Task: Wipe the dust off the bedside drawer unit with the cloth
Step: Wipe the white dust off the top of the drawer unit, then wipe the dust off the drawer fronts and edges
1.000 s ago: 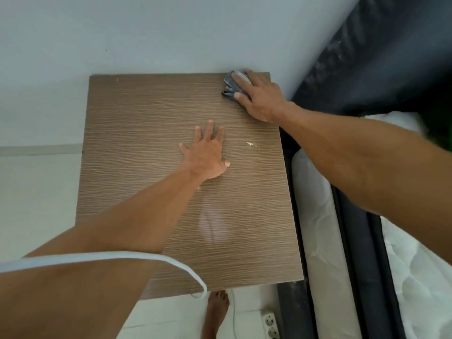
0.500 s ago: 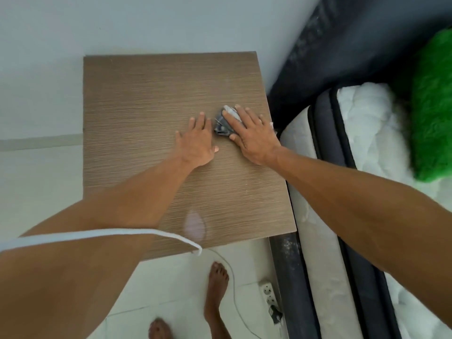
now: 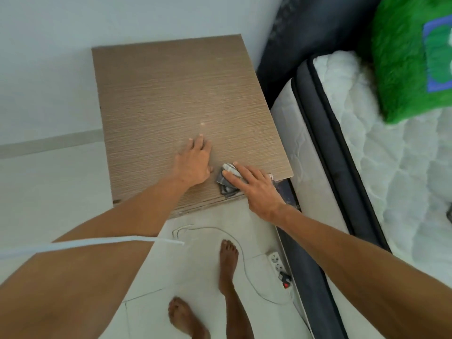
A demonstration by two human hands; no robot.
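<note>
Two bare feet (image 3: pixel 228 263) on pale floor (image 3: pixel 195 277), power strip (image 3: pixel 277 261) beside. Right hand (image 3: pixel 254 189), fingers straight, presses crumpled grey cloth (image 3: pixel 226 186) at near right corner of drawer unit (image 3: pixel 171 94) top. Left hand (image 3: pixel 193 162) spread flat just beside. Mattress (image 3: pixel 403 179) right, green cushion (image 3: pixel 403 57) beyond.

Drawer unit (image 3: pixel 159 94) top open ahead; wall (image 3: pixel 122 18) behind, mattress (image 3: pixel 305 148) right.

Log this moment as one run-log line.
stage: wiping | right hand: straight fingers press crumpled grey cloth at near-right corner of brown wood-grain bedside drawer unit top | left hand: flat on top beside cloth
</note>
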